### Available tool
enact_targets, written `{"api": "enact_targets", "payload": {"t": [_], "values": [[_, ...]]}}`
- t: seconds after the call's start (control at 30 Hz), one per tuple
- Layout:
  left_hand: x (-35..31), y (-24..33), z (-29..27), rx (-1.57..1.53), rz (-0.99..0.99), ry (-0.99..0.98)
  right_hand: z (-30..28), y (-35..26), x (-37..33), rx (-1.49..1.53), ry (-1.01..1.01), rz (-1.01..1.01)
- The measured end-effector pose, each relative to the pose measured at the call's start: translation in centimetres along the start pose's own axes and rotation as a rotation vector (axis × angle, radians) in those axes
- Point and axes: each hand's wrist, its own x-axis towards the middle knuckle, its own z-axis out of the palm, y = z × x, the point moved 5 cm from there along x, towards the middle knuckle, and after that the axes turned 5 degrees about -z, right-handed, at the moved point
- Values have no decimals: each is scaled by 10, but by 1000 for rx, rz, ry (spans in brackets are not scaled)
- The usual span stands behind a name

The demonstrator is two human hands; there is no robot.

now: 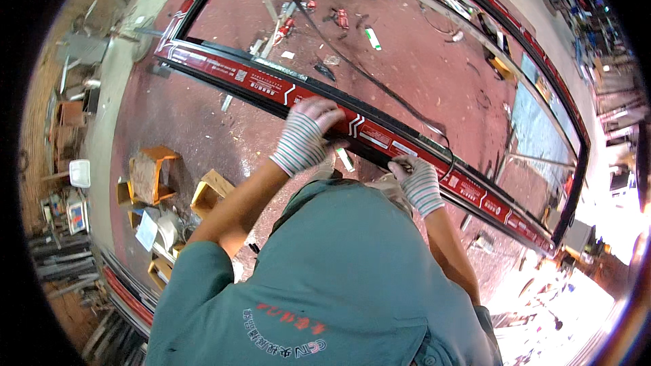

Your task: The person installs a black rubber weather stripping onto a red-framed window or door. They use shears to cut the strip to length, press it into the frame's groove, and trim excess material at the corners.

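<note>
In the head view, a large red-and-black frame [366, 129] is being shown slantwise across the scene, its near rail lying in front of the body and its opening spreading away beyond. The rail is being touched by both hands, each being covered by a striped glove. Over its top, left of centre, the left hand [303, 137] is being laid, its fingers curving partly closed across the red face; how firmly the rail is being gripped cannot be told. At the near edge, farther right, the right hand [418, 184] is being placed, its fingers bending close together; whether anything is being pinched there cannot be told. Just beside it, a dark cable [390, 89] is being looped over the rail. Through the opening, a reddish floor [420, 61] is being seen, where a red tool [341, 18] is lying. At left, an orange-sided box [152, 175] is standing.
</note>
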Motion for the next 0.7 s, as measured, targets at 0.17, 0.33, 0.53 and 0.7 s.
{"api": "enact_targets", "payload": {"t": [0.17, 0.33, 0.53, 0.7], "values": [[29, -45, 22, 229, 44, -326, 21, -30, -13, -258, 340, -252], [39, -43, 31, 168, 117, -460, 39, -29, -24, -247, 522, -582], [38, -43, 32, 209, 127, -447, 44, -41, -24, -329, 634, -588], [37, -39, 30, 231, 104, -455, 43, -48, -23, -273, 627, -483]]}}
